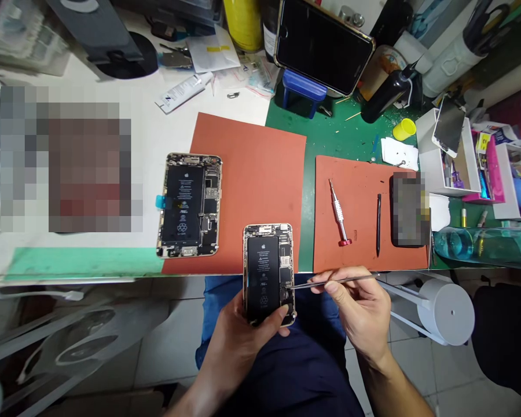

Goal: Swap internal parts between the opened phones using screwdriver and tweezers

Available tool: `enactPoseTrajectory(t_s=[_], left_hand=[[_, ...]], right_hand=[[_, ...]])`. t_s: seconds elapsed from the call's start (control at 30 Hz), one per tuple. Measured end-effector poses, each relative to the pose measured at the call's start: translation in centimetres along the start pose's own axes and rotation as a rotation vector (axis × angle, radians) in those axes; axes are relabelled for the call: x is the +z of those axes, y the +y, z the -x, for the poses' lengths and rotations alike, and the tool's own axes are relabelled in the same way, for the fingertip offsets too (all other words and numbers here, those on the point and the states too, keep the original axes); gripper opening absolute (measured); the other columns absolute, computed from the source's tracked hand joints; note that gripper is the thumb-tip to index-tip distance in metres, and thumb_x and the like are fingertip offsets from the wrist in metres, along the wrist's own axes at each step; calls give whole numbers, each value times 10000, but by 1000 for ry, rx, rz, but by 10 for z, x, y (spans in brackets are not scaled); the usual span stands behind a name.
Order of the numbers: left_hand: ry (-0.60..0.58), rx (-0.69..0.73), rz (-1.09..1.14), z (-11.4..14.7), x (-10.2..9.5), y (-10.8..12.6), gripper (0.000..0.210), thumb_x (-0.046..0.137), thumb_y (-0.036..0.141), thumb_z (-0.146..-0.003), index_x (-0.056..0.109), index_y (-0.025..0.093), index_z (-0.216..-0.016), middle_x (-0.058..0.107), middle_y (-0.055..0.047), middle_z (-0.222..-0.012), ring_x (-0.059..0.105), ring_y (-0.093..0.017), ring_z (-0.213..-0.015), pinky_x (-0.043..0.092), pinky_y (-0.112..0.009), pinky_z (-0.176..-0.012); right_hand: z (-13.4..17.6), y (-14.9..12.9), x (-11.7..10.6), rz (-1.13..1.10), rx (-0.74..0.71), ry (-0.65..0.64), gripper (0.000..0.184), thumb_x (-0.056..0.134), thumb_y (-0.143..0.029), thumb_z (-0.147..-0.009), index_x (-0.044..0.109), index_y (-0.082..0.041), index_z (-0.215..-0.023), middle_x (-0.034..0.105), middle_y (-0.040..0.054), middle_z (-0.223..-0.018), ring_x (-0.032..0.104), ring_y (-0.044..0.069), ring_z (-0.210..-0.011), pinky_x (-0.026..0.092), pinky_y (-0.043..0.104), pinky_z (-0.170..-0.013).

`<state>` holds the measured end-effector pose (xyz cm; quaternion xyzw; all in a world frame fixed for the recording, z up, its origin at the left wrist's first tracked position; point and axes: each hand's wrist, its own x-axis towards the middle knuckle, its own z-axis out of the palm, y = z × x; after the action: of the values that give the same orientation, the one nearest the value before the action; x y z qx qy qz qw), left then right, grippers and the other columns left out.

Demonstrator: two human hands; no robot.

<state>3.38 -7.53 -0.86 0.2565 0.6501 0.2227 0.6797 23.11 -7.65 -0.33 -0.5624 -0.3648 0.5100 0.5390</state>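
An opened phone (pixel 263 272) with its black battery and circuit board showing is gripped at its lower end by my left hand (pixel 247 336). That hand's thumb lies across the lower right corner of the phone. My right hand (pixel 360 307) is closed on a pair of thin metal tweezers (pixel 316 284). The tweezer tips meet the phone's right side, beside the battery; whether they pinch a part is too small to tell. On the brown mat, to the left, lies a second opened phone (pixel 184 205) with a blue tab at its left edge.
A brown mat (pixel 264 174) covers the table's front edge. On a smaller mat (pixel 360 202) lie a screwdriver (pixel 337 211), a black pry stick (pixel 378 226) and a dark phone (pixel 408 208). Behind, a phone (pixel 323 46) leans on a blue stand (pixel 304 90). White bins (pixel 449 156) stand right.
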Motion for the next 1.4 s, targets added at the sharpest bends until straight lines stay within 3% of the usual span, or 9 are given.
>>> enactPoseTrajectory(t_s=[0.8, 1.4], left_hand=[[-25, 5, 71, 1, 1, 0, 357, 894, 462, -734, 723, 208, -917, 801, -21, -788, 790, -247, -663, 649, -356, -689], [47, 55, 122, 8, 10, 3, 335, 883, 429, -740, 765, 222, -976, 826, -24, -899, 790, -241, -690, 677, -385, -698]], right_hand=[[-3, -1, -5, -6, 4, -22, 54, 822, -189, -963, 790, -232, -967, 867, 55, -939, 852, 227, -833, 731, 347, -732], [1, -1, -10, 34, -12, -33, 108, 802, -146, -966, 801, -246, -1006, 861, 50, -974, 853, 240, -865, 720, 367, -758]])
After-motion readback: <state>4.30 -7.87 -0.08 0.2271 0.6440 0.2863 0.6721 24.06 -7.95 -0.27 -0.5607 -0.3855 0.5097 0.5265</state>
